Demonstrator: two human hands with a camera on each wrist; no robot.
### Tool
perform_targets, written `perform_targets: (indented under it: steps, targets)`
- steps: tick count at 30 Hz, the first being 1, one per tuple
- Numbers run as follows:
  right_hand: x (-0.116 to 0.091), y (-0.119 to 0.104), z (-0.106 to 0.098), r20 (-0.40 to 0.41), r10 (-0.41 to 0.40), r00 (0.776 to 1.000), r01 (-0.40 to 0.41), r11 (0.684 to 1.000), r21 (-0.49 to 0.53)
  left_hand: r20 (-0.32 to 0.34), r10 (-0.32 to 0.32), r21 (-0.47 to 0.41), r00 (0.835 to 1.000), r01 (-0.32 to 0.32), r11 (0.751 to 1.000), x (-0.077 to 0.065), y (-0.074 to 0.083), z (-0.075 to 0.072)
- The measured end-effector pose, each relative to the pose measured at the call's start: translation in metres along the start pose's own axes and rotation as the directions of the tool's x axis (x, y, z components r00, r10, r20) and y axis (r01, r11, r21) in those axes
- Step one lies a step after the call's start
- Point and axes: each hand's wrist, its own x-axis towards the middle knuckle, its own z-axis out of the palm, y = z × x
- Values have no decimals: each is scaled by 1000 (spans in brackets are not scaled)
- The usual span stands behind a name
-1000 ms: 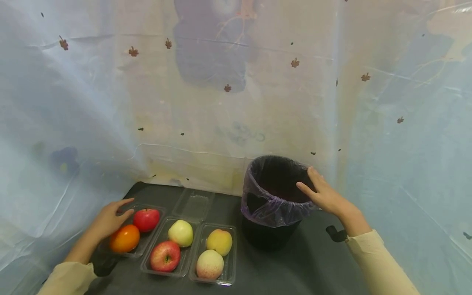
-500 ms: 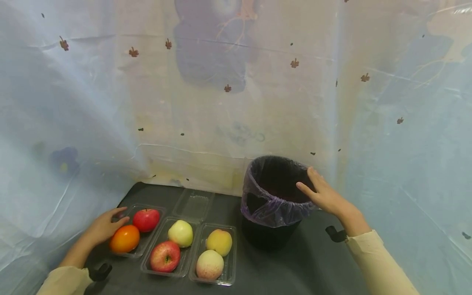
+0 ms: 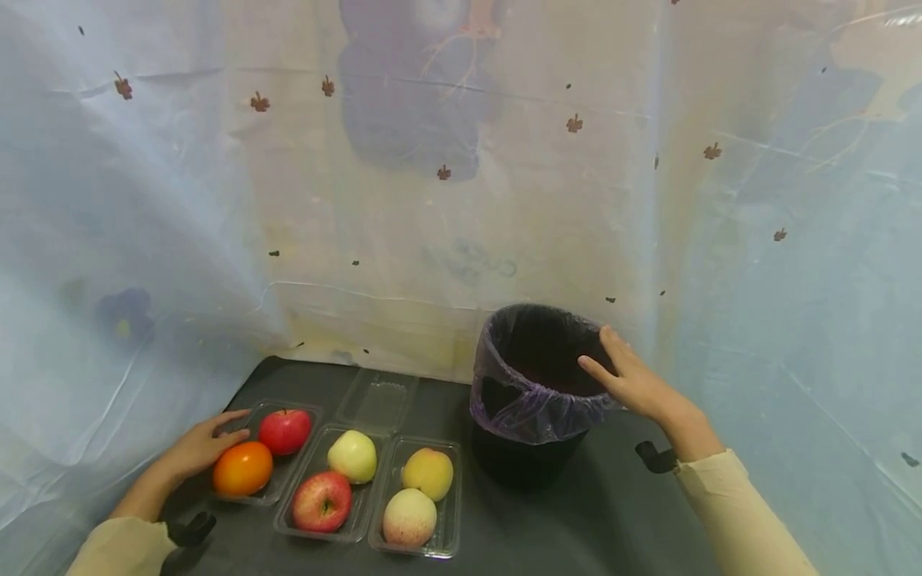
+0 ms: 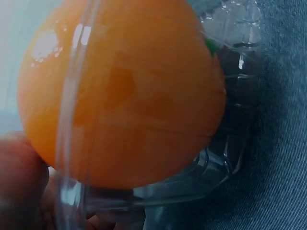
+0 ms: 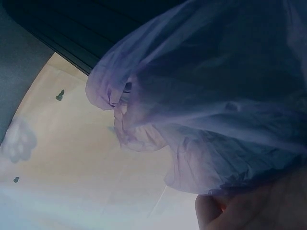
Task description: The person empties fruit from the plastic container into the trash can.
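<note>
In the head view, my left hand (image 3: 196,452) is at the left side of a clear plastic container (image 3: 270,492), its thumb near an orange (image 3: 243,469). A red apple (image 3: 285,432) lies behind the orange in the same container. The left wrist view shows the orange (image 4: 129,96) close up behind the clear wall, with the thumb beside it and other fingertips low, partly hidden. At the right edge of a black bin (image 3: 522,464) my right hand (image 3: 641,392) has its fingers extended. The bin's purple bag (image 5: 206,96) fills much of the right wrist view.
A second container (image 3: 288,524) holds a red apple (image 3: 322,502) and a pale green apple (image 3: 352,457); its lid (image 3: 378,402) lies folded back. A third container (image 3: 450,544) holds two peach-like fruits (image 3: 410,518). Patterned plastic sheeting (image 3: 461,224) stands behind the dark table.
My left hand has drawn back left and down from above the left container to its side. The right hand, bin and fruit have stayed in place.
</note>
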Motion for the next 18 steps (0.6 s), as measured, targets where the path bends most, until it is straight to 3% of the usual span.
perform_targets:
  steps: [8, 13, 18]
  targets:
    - [0, -1, -1, -3, 0, 1000, 0, 1000, -7, 114, -102, -142, 988, 118, 983, 2, -5, 1]
    - [0, -2, -1, 0, 0, 1000, 0, 1000, -14, 145, -130, -281, 981, 167, 945, -1, -8, 3]
    - [0, -1, 0, 2, 2, 1000, -1, 1000, -14, 159, -129, -356, 979, 179, 917, -2, -8, 4]
